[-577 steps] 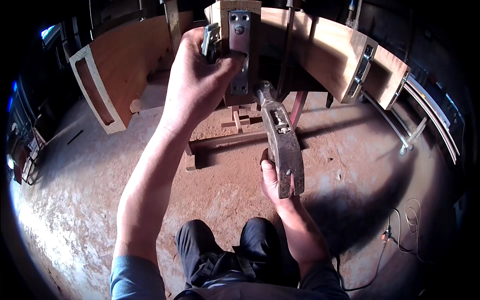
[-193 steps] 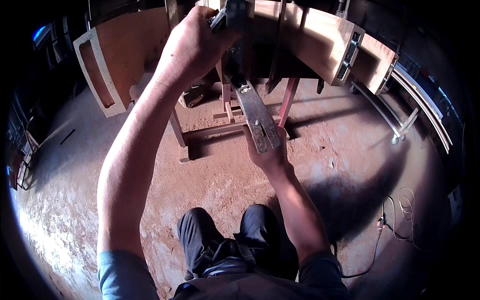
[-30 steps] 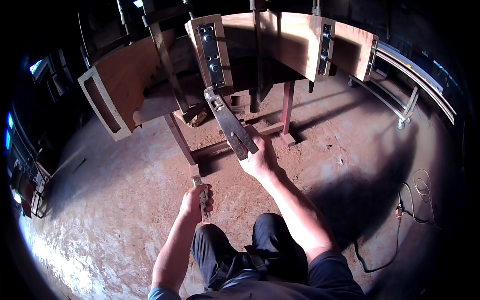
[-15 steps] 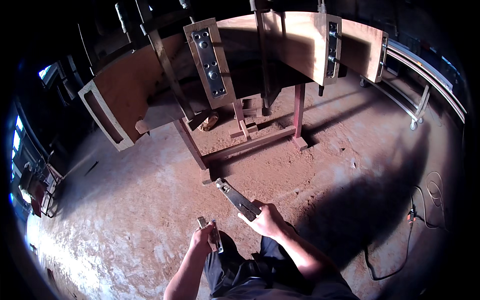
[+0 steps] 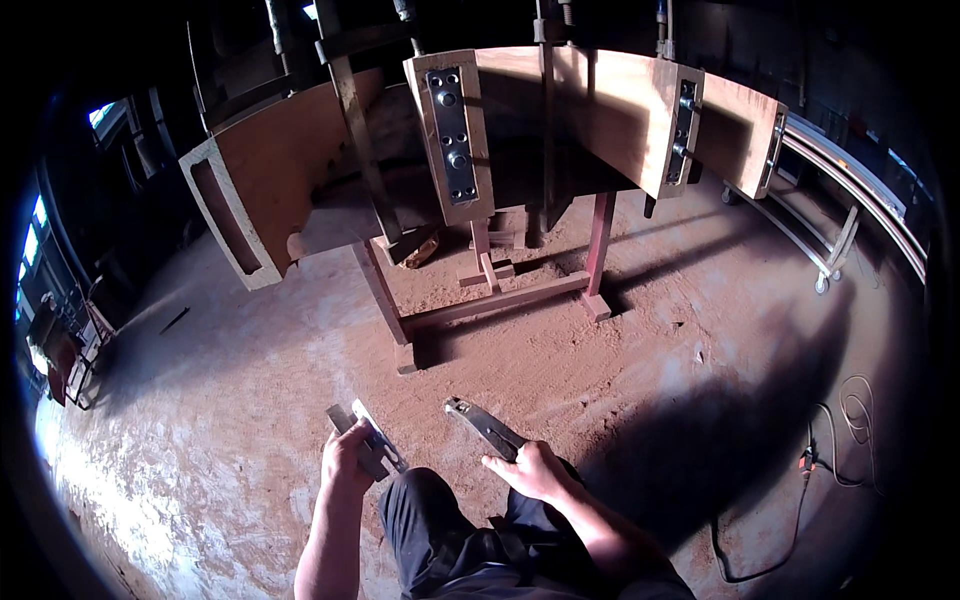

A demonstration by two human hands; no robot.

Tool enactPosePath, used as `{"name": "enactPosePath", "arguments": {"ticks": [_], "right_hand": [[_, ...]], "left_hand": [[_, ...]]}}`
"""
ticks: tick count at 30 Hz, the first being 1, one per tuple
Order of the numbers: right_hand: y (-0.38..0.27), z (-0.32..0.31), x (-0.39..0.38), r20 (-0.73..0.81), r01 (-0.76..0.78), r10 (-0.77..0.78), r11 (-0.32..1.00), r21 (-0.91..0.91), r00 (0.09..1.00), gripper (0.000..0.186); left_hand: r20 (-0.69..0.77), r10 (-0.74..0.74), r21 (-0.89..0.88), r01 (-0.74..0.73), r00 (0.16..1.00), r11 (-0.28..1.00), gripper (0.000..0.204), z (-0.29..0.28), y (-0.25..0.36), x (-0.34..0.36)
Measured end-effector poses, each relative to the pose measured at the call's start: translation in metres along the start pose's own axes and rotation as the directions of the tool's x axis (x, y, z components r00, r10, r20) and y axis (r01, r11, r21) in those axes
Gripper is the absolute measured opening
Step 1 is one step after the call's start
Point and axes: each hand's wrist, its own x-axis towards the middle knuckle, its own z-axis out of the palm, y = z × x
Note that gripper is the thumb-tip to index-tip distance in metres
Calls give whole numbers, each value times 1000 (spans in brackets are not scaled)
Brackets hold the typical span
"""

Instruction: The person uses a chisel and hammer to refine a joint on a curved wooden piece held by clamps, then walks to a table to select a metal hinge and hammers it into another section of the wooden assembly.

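My left hand [image 5: 345, 452] is closed around flat grey metal plates [image 5: 383, 448], one with a slot or hole in it. They are held tilted beside my left knee. My right hand [image 5: 537, 472] grips the near end of a long, narrow dark metal tool [image 5: 484, 424]; its lighter far end points up and to the left. The tool's exact kind is unclear. Both hands are above the dusty floor, apart from each other. Ahead, curved wooden panels [image 5: 610, 115] are held in clamps, and a dark metal plate with bolts [image 5: 454, 135] is set in the end of one.
A wooden trestle [image 5: 500, 302] stands under the panels, with sawdust around its feet. Long metal clamp bars [image 5: 358, 140] cross the panels. At right are a wheeled rack [image 5: 835, 245] and a cable [image 5: 775, 578] with an orange-red connector [image 5: 808, 460]. Strong light falls at lower left.
My left hand has moved left, away from my lap, and turned the plates. My right hand has lowered slightly with the tool. The panels sit lower and farther right in view.
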Motion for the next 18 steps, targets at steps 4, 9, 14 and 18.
{"name": "enactPosePath", "arguments": {"ticks": [4, 9, 14, 18], "right_hand": [[13, 6, -1, -25, -3, 4, 1000, 10, 1000, 28], [16, 18, -1, 13, -128, 129, 991, -39, 992, 34], [29, 30, -9, 40, -150, 161, 969, -197, 986, 41], [36, 49, -16, 75, -285, 297, 948, -143, 952, 43]], "left_hand": [[32, 175, 24, -176, 984, 984, 16, 21, 32, -7], [122, 359, -36, -357, 925, 933, 18, 38, 78, -28], [169, 504, 6, -512, 847, 859, 15, 65, 123, -30], [175, 554, 38, -568, 814, 822, 17, 74, 154, -30]]}}
